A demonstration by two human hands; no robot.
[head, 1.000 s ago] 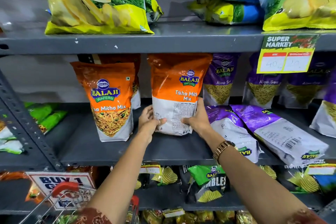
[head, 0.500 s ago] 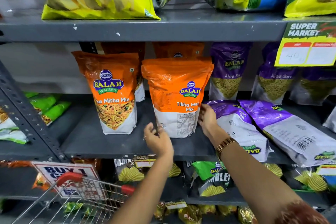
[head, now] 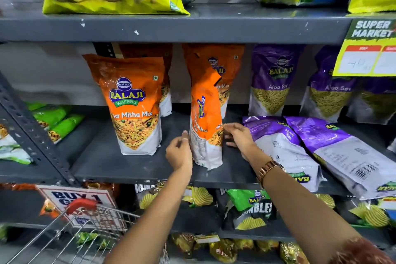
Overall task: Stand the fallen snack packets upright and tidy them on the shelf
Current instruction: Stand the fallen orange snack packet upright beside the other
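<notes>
Between hands: orange packet upright, edge-on. Left hand and right hand flank base, fingers loose, gripping nothing. Fallen purple packets lie right, nearer right hand.

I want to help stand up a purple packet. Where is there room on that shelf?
Bare shelf lies left of the front orange packet, and a narrower strip between it and the turned orange packet. The right is crowded: two fallen purple packets cover it.

Orange/white packet, purple/white fallen packets, grey shelf, yellow/green tag.
</notes>
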